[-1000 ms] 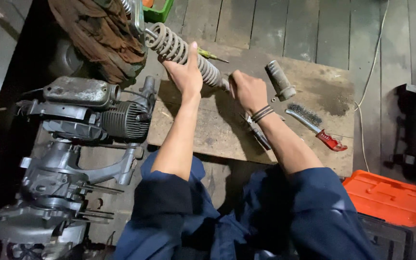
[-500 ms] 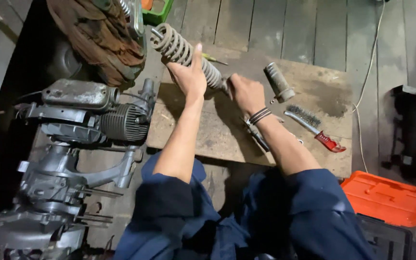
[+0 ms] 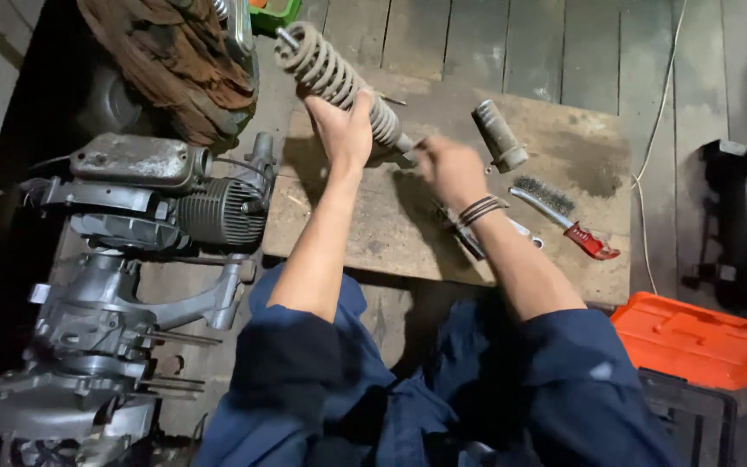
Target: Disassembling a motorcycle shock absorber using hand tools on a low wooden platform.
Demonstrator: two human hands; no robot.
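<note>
Now gripping spring point(image 3: 330, 73) with left hand point(image 3: 343, 130), tilted steeper than before, right hand point(image 3: 447, 169) closed at its lower end.

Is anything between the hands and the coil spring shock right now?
Nothing visible. The left hand is wrapped around the coil spring shock at its lower coils, and the right hand is at its lower tip, blurred. The grey cylinder and wire brush lie off to the side on the wooden board.

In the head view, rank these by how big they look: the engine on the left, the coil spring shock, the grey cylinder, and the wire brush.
1. engine
2. coil spring shock
3. wire brush
4. grey cylinder
Brush and cylinder look close; the brush is longer.
</note>
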